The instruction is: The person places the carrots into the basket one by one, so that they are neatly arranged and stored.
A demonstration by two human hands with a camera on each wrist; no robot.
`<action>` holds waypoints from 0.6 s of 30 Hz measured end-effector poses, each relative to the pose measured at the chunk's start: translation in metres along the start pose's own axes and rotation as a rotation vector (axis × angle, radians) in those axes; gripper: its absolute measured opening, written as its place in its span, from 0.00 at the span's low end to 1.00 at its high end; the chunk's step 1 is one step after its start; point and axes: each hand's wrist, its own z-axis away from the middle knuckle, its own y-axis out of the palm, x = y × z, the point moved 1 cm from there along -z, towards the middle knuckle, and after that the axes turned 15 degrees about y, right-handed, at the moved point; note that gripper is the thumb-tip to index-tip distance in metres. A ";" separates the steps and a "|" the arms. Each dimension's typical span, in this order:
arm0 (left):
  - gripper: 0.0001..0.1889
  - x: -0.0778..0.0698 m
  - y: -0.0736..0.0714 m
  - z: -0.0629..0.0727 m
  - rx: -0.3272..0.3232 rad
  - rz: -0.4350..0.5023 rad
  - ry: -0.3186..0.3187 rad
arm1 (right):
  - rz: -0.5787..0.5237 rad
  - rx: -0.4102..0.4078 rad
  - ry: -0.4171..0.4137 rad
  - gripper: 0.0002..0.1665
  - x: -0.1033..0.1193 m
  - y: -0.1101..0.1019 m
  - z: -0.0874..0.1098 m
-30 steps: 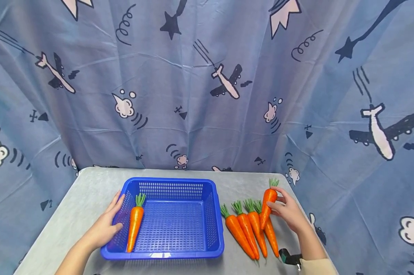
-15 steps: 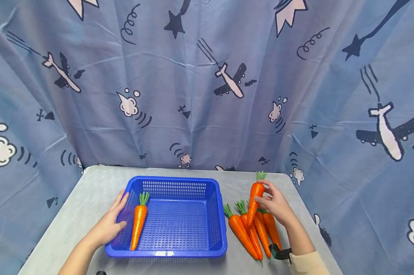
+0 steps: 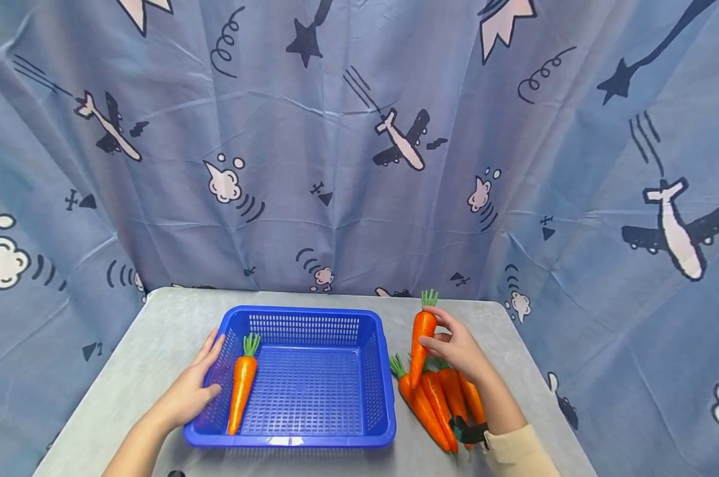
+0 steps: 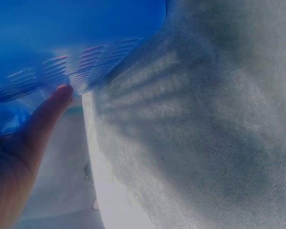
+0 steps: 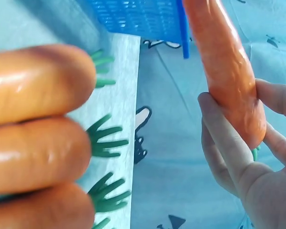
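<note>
My right hand holds an orange carrot with a green top between thumb and fingers, its tip pointing down. In the right wrist view the fingers pinch this carrot near its leafy end. Below it lie several more carrots in a row on the table, partly hidden by the hand and wrist. My left hand rests with extended fingers at the left side of a blue plastic basket. In the left wrist view the thumb touches the perforated wall. One carrot lies inside the basket, along its left side.
The pale table reaches back to a blue curtain printed with planes and clouds. A small black object shows at the bottom edge of the head view. A dark band circles the right wrist.
My right hand has carried its carrot leftward over the row, closer to the basket's right side. The left hand stays at the basket. The head view has shifted slightly.
</note>
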 end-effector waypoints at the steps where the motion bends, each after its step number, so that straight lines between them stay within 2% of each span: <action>1: 0.47 0.000 0.000 0.000 0.000 0.000 0.001 | 0.000 0.005 -0.003 0.39 0.002 0.002 -0.001; 12: 0.48 0.001 0.000 0.000 -0.002 -0.016 0.014 | -0.003 0.060 -0.038 0.39 0.023 0.022 -0.011; 18: 0.48 0.000 0.000 0.001 -0.022 -0.010 0.031 | 0.000 0.110 -0.048 0.38 0.040 0.040 -0.014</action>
